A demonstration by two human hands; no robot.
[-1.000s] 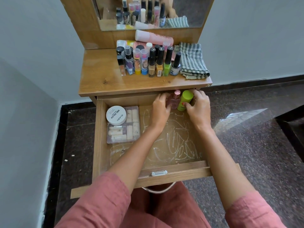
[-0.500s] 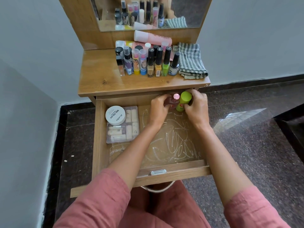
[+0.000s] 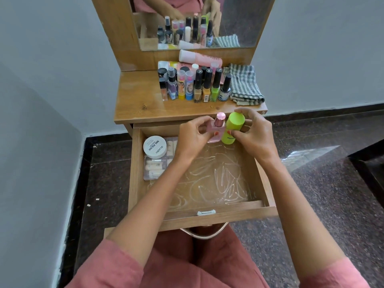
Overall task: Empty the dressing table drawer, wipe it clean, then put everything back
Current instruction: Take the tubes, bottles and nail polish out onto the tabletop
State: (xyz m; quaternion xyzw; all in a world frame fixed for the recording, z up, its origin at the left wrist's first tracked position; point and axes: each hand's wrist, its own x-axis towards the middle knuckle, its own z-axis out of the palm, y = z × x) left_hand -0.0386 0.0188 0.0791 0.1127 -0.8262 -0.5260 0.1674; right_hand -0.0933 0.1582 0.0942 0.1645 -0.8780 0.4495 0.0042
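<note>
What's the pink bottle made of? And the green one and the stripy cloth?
The pink bottle looks like glossy, see-through glass or hard plastic, with a shiny metallic-looking cap. The green bottle looks like opaque matte plastic, showing no glare. The stripy cloth looks like soft woven cotton: it lies folded, with a checked weave.

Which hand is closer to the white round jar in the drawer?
Left. The left hand, holding the pink bottle, is just right of the white jar; the right hand, gripping the green bottle, is farther right.
</note>
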